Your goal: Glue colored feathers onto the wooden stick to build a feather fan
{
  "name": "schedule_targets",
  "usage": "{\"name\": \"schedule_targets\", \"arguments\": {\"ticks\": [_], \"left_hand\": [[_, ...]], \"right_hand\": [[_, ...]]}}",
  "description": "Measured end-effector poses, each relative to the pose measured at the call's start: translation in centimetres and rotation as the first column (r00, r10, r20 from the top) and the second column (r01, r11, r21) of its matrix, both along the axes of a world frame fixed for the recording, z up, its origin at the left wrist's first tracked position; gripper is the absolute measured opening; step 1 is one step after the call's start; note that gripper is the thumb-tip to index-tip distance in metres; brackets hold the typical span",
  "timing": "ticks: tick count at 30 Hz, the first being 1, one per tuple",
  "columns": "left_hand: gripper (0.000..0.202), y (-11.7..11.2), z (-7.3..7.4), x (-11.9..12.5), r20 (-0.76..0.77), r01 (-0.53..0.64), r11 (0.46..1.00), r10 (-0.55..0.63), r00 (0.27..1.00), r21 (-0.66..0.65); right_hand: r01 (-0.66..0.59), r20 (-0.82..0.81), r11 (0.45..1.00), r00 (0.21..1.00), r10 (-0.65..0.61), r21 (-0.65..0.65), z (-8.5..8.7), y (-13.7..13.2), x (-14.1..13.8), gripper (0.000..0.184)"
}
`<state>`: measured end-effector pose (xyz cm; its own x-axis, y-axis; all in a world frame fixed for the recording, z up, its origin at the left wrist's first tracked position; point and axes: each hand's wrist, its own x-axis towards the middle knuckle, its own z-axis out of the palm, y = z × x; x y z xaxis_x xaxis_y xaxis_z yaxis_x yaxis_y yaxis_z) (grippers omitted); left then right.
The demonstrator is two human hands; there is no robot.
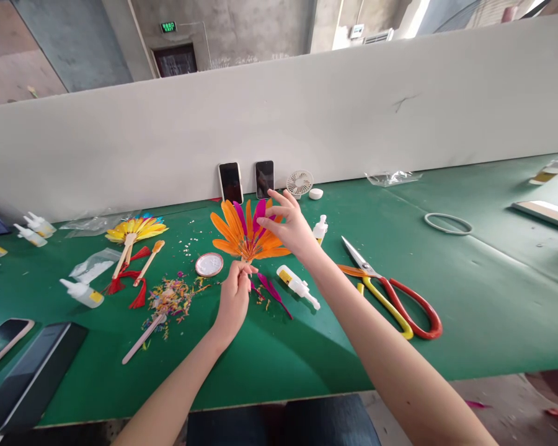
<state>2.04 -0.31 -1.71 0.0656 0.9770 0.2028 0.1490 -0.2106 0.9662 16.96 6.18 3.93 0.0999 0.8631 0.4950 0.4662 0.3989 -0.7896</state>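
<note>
My left hand (234,298) is closed around the base of a feather fan (242,234) made of orange and magenta feathers, held upright over the green table (469,297). My right hand (289,224) is at the fan's right side, thumb and forefinger pinching a magenta feather near the top, the other fingers spread. A small glue bottle (299,286) lies just right of my left hand. Loose magenta feathers (272,291) lie below the fan.
Red and yellow scissors (390,294) lie to the right. A finished yellow fan (134,230), red tassels, wooden sticks, feather scraps (170,298), a round white lid (209,264) and glue bottles lie left. Two phones (246,181) and a small fan (300,183) lean at the white partition.
</note>
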Motion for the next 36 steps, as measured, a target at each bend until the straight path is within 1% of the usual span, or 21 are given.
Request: {"name": "schedule_targets", "arguments": {"ticks": [4,8,13,18,25,30,36], "left_hand": [[0.009,-0.1,0.1,0.1,0.011,0.005,1.0,-0.005,1.0,-0.011],[0.008,-0.1,0.2,0.1,0.023,0.002,1.0,-0.002,1.0,-0.023],[0.008,-0.1,0.2,0.1,0.03,0.002,1.0,-0.002,1.0,-0.004],[0.007,-0.2,0.1,0.1,0.028,0.014,1.0,-0.014,1.0,0.007],[0.009,-0.3,0.2,0.1,0.034,0.018,1.0,-0.018,0.999,-0.01],[0.011,-0.2,0.3,0.1,0.025,0.016,1.0,-0.016,1.0,-0.015],[0.013,-0.2,0.2,0.1,0.004,0.028,1.0,-0.028,1.0,-0.003]], "right_hand": [[-0.006,-0.026,1.0,1.0,0.006,0.004,-0.2,0.1,0.0,0.01],[0.006,-0.034,1.0,0.999,-0.007,-0.019,-0.6,0.3,0.0,0.01],[-0.011,-0.024,1.0,1.0,0.011,-0.012,-0.8,0.5,0.1,0.009],[0.022,-0.031,0.999,0.999,-0.023,-0.031,-0.8,0.6,0.0,0.011],[0.087,-0.025,0.996,0.996,-0.087,0.007,-1.0,0.4,-0.6,0.008],[0.147,0.016,0.988,0.989,-0.147,0.038,-1.0,0.4,-1.0,0.009],[0.185,0.021,0.974,0.982,-0.189,0.127,-1.4,0.3,-1.4,0.011]]}}
